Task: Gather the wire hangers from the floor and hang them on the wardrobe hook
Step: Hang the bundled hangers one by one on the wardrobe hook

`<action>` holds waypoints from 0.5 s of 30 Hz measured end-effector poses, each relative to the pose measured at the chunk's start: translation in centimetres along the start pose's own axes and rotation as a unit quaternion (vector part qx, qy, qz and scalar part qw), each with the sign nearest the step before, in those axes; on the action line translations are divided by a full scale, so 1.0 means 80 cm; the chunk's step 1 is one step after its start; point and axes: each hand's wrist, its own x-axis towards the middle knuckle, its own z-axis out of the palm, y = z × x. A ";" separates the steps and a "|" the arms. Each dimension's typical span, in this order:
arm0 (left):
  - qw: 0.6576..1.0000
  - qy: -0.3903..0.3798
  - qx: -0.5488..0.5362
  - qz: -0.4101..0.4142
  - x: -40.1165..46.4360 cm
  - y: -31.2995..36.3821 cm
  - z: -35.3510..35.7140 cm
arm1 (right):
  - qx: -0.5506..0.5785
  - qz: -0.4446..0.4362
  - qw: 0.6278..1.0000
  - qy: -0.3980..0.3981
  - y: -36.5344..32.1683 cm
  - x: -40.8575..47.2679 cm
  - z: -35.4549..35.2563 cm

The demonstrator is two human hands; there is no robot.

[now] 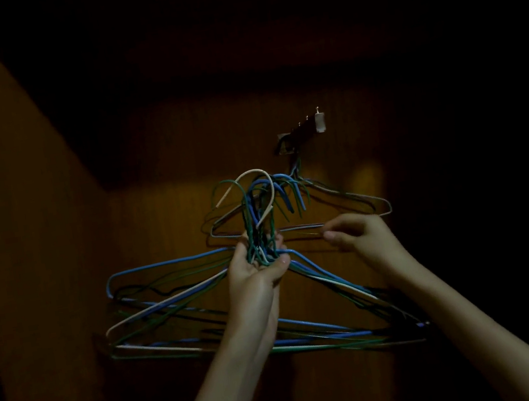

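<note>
Left hand [256, 264] grips a bundle of blue, green and white wire hangers [182, 303] by their necks, raised just below the wardrobe hook rail [300, 132], where one hanger [343, 201] already hangs; right hand [362, 235] pinches that hanger's bottom bar.

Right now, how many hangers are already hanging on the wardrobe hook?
1 that I can make out: a pale wire hanger under the hook rail. The bundle is in the left hand; darkness may hide others.
</note>
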 end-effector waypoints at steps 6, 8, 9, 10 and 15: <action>0.999 0.003 -0.010 -0.032 -0.021 -0.001 0.003 | 0.040 -0.019 0.995 -0.085 -0.038 -0.053 0.023; 0.999 0.003 -0.012 -0.029 -0.028 0.001 0.005 | 0.041 -0.006 0.994 -0.100 -0.043 -0.061 0.026; 1.000 0.003 -0.013 -0.028 -0.032 0.002 0.005 | 0.047 0.006 0.993 -0.106 -0.046 -0.064 0.027; 1.000 0.001 -0.011 -0.028 -0.035 0.002 0.004 | 0.057 0.016 0.992 -0.109 -0.047 -0.066 0.027; 0.999 -0.004 -0.016 -0.047 -0.048 0.007 -0.004 | 0.059 0.016 0.995 -0.074 -0.054 -0.074 0.032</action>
